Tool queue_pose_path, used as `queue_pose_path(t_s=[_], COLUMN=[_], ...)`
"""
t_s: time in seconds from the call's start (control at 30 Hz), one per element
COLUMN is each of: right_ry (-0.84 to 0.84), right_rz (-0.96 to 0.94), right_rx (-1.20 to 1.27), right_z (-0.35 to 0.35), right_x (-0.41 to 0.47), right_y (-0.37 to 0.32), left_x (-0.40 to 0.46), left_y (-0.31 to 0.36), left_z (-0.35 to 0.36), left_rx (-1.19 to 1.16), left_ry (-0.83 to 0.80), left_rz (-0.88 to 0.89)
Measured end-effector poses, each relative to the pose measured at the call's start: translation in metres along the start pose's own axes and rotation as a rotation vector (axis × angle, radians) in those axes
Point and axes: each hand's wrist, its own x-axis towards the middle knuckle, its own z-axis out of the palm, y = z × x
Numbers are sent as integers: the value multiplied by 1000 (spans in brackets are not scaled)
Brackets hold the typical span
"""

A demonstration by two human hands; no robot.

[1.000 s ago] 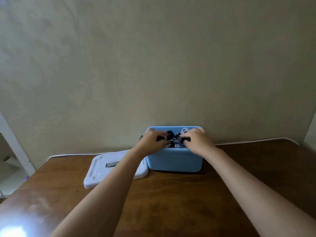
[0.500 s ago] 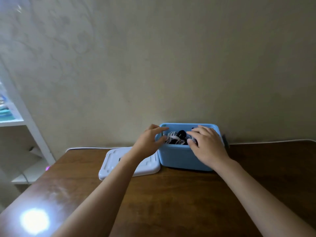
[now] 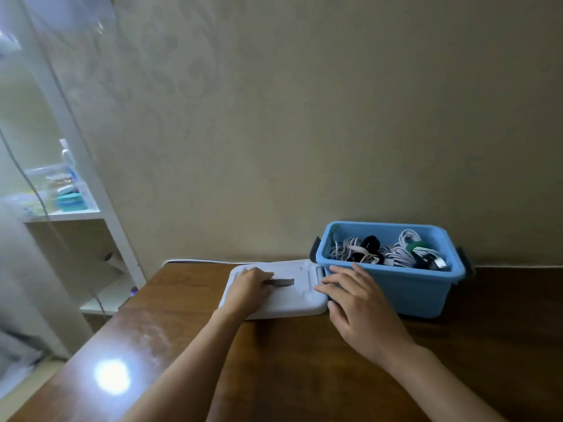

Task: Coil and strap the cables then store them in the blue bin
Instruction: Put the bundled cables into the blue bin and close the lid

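Blue plastic bin point(image 3: 393, 284), rectangular, dark side latches, sits on brown glossy wooden table point(image 3: 304, 360) against beige wall. Cables point(image 3: 387, 249) inside: white and black coils, one with green strap. White flat lid point(image 3: 292, 300), rounded corners, lies just left of bin. Left hand point(image 3: 248, 289) rests on lid, fingers relaxed. Right hand point(image 3: 358, 303) spread loose, fingertips at lid's right edge, holding nothing.
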Motion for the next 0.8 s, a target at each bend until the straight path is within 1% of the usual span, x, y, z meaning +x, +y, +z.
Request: queue_pose_path(t_s=[0.17,0.27,0.4,0.5,0.63,0.7,0.8], right_ry=[11,14,42,52,56,54,58], right_rz=[-4,14,92,160,270,322,399], right_rx=[24,53,84,86,91,98,95], right_z=[3,-7,-29,-49,-82,-96,-115], right_x=[0,0,-4,-11,-26,-34,-44], right_y=[1,4,5,12,21,26,37], left_x=[7,3,-1,2,9,15,22], left_y=[-6,-11,-21,-12,37,72,127], left_z=[9,0,-43,-86,-125,-130,-122], left_rx=[6,46,97,75,-89,-173,-218], left_ry=[18,35,119,176,246,234,189], left_rz=[78,61,28,14,42,97,203])
